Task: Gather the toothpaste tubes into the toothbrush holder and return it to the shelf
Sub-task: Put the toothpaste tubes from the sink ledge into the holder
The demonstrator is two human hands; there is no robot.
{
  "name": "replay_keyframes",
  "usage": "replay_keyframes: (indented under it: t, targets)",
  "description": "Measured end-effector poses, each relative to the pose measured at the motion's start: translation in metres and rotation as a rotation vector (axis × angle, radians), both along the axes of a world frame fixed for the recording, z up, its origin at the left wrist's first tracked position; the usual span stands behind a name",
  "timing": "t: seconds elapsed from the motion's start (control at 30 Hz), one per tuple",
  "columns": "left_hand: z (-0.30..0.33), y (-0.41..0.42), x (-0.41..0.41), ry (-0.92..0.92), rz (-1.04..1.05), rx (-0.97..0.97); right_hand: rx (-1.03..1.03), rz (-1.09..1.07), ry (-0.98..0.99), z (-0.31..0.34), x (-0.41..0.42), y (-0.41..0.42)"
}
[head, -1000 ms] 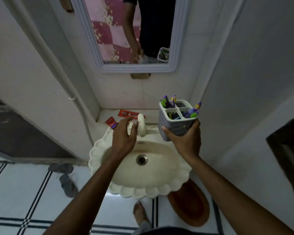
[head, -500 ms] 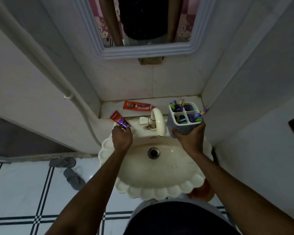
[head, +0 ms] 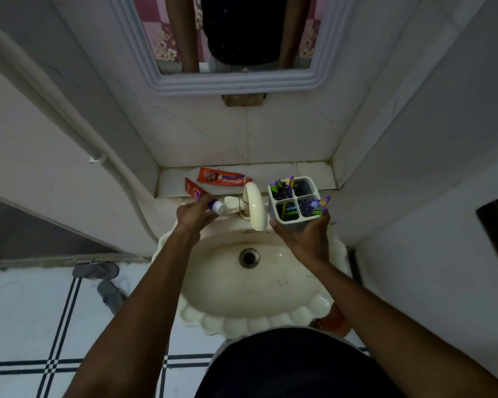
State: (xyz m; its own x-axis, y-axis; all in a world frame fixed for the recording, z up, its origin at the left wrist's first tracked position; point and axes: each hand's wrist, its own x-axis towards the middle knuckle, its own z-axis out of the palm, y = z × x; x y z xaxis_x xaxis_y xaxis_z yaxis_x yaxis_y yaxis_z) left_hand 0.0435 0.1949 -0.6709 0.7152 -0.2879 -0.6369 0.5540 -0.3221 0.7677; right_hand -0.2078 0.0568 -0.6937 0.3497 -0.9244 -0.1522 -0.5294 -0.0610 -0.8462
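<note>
My left hand (head: 194, 214) grips a small red toothpaste tube (head: 194, 191) with a white cap, lifted at the sink's back left. A second, longer orange-red toothpaste tube (head: 222, 178) lies flat on the tiled shelf (head: 311, 170) behind the tap. My right hand (head: 305, 237) holds the grey four-compartment toothbrush holder (head: 295, 196) upright over the sink's right side. Purple, green and yellow toothbrushes stand in three of its compartments; the back right one looks empty.
A cream tap (head: 253, 205) stands between my hands above the scalloped sink (head: 250, 282). A mirror (head: 236, 38) hangs above the shelf. Walls close in left and right. Slippers (head: 104, 280) lie on the tiled floor at left.
My left hand has closed on the small red tube and lifted its cap end toward the tap. The holder in my right hand has stayed beside the tap. The camera has leaned closer over the sink.
</note>
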Motion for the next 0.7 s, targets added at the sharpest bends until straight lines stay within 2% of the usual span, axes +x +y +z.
replay_keyframes:
  t: [0.27, 0.47, 0.7]
  targets:
    - [0.090, -0.012, -0.029, -0.355, -0.128, -0.324, 0.027, 0.051, -0.045, 0.008, -0.004, -0.002]
    - [0.134, -0.061, -0.077, -0.620, -0.320, -0.277, 0.065, 0.079, -0.089, 0.012, -0.012, -0.007]
    - [0.122, -0.115, -0.105, -0.923, -0.494, -0.056, 0.078, 0.106, -0.111, 0.017, -0.015, -0.011]
